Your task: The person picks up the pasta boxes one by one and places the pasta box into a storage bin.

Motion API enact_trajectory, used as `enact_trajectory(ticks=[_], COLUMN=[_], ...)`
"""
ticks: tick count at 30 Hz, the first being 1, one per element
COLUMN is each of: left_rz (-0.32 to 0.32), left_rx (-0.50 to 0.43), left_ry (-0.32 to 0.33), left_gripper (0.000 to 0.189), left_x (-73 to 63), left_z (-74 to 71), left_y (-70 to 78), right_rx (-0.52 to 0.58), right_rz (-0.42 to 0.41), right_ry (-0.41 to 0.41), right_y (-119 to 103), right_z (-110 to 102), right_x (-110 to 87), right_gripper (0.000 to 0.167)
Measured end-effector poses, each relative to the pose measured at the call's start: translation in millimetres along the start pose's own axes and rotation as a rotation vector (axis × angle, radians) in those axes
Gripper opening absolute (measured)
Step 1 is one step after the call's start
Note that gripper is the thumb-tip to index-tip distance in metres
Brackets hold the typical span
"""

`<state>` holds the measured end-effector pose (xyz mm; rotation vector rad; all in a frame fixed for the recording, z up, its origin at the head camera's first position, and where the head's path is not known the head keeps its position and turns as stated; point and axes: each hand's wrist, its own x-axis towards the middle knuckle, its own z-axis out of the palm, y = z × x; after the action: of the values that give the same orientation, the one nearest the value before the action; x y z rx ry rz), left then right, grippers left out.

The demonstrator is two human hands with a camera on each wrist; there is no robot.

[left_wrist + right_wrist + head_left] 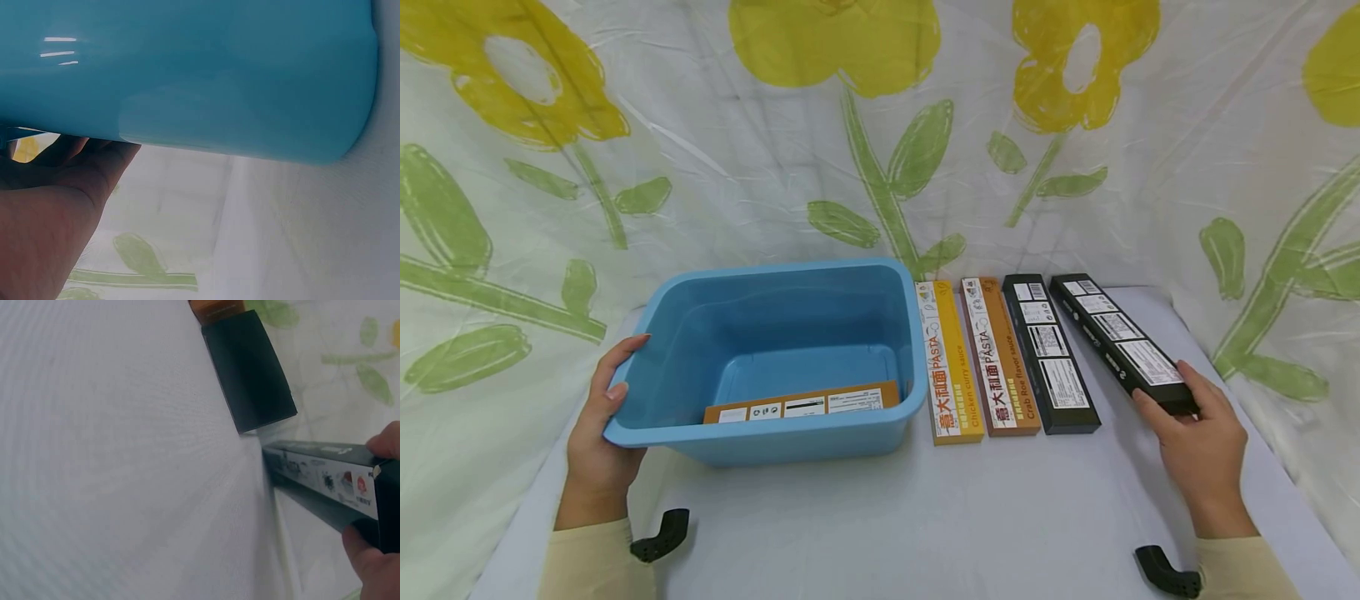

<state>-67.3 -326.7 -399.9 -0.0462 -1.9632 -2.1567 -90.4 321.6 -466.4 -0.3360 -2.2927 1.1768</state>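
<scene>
Your right hand (1206, 446) pinches the near end of the outermost black box (1122, 342), lifted slightly off the table (925, 517); your left hand (598, 425) grips the blue bin (760, 433) rim, steadying it; loading step, likely; next calls for a lift over the rim; box front hidden.

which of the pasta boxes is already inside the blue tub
The orange-brown pasta box, lying flat along the blue tub's near wall. The yellow box, brown box and two black boxes lie on the table outside.
</scene>
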Motion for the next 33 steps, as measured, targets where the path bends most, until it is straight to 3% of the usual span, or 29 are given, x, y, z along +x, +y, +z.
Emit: enact_trajectory(ticks=[33], left_rz=[-0.003], left_rx=[-0.009], left_ry=[0.001], left_gripper=[0.066], left_x=[0.1], left_z=[-0.3], left_y=[-0.1], right_rx=[0.077], right_rz=[-0.145], right_ry=[0.111], right_y=[-4.7], right_z=[1.0], right_x=[-1.0], right_gripper=[0.066])
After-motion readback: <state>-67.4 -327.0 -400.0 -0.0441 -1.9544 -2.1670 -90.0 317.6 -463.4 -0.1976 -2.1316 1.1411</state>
